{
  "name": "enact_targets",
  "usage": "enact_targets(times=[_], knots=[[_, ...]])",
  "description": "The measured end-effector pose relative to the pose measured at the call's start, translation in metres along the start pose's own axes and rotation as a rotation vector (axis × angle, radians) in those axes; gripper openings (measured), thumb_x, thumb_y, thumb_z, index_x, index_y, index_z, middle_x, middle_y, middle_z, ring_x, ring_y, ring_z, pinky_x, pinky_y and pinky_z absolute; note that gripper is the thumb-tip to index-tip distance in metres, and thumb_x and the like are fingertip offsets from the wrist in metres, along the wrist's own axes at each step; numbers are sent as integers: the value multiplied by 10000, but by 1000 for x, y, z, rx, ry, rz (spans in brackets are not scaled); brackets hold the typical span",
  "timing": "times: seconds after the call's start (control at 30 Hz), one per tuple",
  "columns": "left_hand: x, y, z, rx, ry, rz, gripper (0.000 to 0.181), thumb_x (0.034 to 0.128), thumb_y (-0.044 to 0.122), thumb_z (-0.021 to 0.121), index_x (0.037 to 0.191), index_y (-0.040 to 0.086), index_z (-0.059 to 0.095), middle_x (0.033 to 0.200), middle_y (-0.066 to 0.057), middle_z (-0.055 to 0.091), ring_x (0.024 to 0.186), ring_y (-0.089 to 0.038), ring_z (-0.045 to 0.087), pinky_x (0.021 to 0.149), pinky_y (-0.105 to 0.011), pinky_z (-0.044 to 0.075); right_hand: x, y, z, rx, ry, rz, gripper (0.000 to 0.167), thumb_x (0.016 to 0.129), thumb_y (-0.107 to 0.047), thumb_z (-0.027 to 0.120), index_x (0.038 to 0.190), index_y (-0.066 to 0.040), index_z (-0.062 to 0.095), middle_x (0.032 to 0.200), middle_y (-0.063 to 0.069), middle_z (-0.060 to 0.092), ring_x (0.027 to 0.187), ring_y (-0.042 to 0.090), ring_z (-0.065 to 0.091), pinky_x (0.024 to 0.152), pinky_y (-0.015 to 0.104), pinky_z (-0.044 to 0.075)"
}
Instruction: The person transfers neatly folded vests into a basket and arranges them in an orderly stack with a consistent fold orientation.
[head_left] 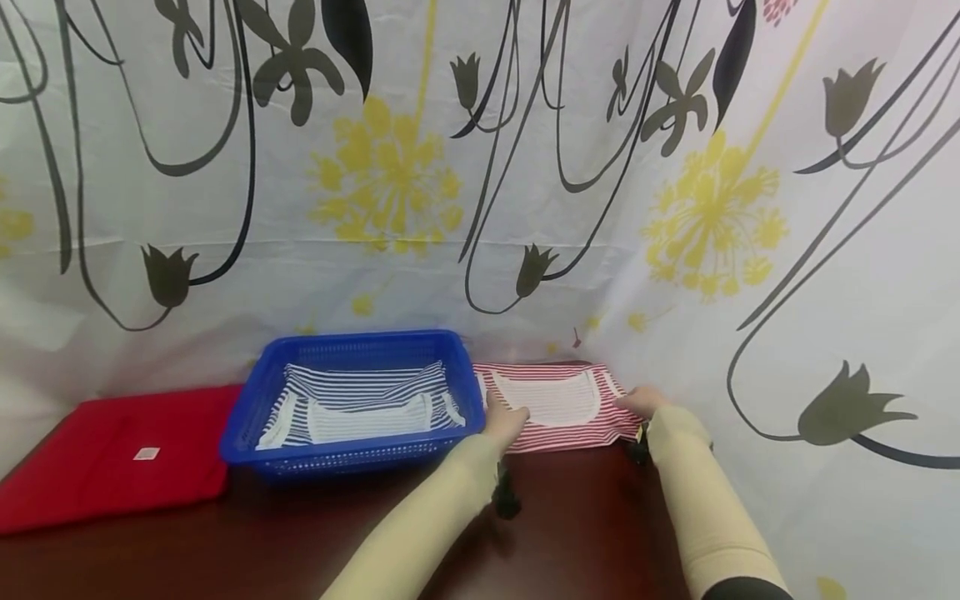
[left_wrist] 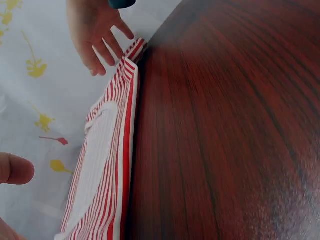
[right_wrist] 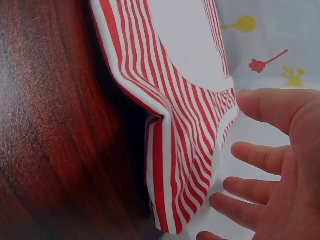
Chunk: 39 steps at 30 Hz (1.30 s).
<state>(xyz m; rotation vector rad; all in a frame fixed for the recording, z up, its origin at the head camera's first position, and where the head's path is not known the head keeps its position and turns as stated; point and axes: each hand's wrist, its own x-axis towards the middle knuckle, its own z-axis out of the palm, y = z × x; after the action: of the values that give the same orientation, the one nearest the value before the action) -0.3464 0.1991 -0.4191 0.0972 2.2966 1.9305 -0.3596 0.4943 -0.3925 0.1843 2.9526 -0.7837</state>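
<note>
A folded red-and-white striped garment [head_left: 551, 404] with a white panel lies flat on the dark wooden table, against the curtain. By its left end is my left hand [head_left: 504, 421], thumb stretched out over the cloth; in the left wrist view only the thumb [left_wrist: 16, 169] and a bit of the hand show. At the opposite end my right hand [head_left: 641, 402] spreads its fingers beside the garment's edge. In the right wrist view that hand [right_wrist: 280, 165] has its fingertips beside the striped cloth [right_wrist: 192, 115], gripping nothing.
A blue plastic basket [head_left: 243, 417] stands left of the striped garment, holding a blue-and-white striped garment [head_left: 367, 400]. Farther left lies a red folded cloth [head_left: 135, 458] with a small white label. The flowered curtain [head_left: 495, 192] hangs behind the dark wooden table [head_left: 555, 525].
</note>
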Motion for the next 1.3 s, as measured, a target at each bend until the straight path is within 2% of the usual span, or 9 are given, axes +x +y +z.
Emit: enact_targets(times=[0.1,0.17,0.37,0.53,0.7,0.87,0.93,1.13,1.3], knots=[[0,-3,-1,-26,10,-12,941,811,109,584,1498,-89,-28,1539,-340,40,1423,-448,67,1157,-495,120,5,4,3,15,-10,17,547,866,-272,608,1081,229,554,1023,323,612,929,410,597,820,489,504],[-1,-3,-2,-16,42,-7,938,809,117,582,1496,-95,-20,1544,-331,32,1428,-439,54,1161,-488,97,8,7,4,7,-19,17,555,872,-289,609,1074,226,559,1011,313,617,919,396,600,821,486,502],[2,-1,-3,-9,117,30,948,796,147,604,1499,-97,15,1551,-314,45,1433,-429,45,1164,-490,66,9,8,1,10,-39,26,632,883,-291,570,1157,269,461,1136,405,531,1062,513,527,905,542,456],[13,-13,1,-53,144,24,957,796,175,606,1515,-54,17,1549,-309,69,1428,-443,45,1159,-503,31,4,7,1,-1,-32,27,618,893,-277,560,1147,276,446,1123,412,524,1047,517,526,897,540,459],[10,-15,-2,-62,128,-26,934,796,162,599,1511,-66,43,1539,-320,93,1420,-457,62,1153,-519,33,2,10,7,-25,27,18,542,866,-239,590,1062,262,518,1050,388,573,995,494,561,874,523,475],[-2,-6,-6,14,125,-47,887,817,169,599,1502,-87,98,1536,-319,122,1416,-455,101,1151,-529,85,6,18,10,-54,72,23,516,854,-250,598,1023,236,556,1026,369,592,973,481,575,867,522,476],[-3,-5,-6,45,148,-56,876,820,187,609,1508,-66,131,1538,-302,153,1416,-447,123,1150,-533,99,7,20,9,-55,80,30,504,859,-249,596,1014,229,559,1016,359,594,960,469,579,864,517,477],[2,-6,-5,-60,125,-36,842,806,151,596,1471,-123,158,1481,-349,235,1369,-471,232,1140,-521,168,4,22,7,-14,120,55,385,836,-228,621,904,151,624,874,236,633,801,333,591,760,459,507],[-2,-9,-12,-34,150,-48,801,825,175,589,1458,-134,207,1473,-346,260,1362,-472,247,1140,-523,168,4,21,15,-49,122,67,378,826,-262,640,850,115,649,836,203,645,763,299,591,719,412,512]])
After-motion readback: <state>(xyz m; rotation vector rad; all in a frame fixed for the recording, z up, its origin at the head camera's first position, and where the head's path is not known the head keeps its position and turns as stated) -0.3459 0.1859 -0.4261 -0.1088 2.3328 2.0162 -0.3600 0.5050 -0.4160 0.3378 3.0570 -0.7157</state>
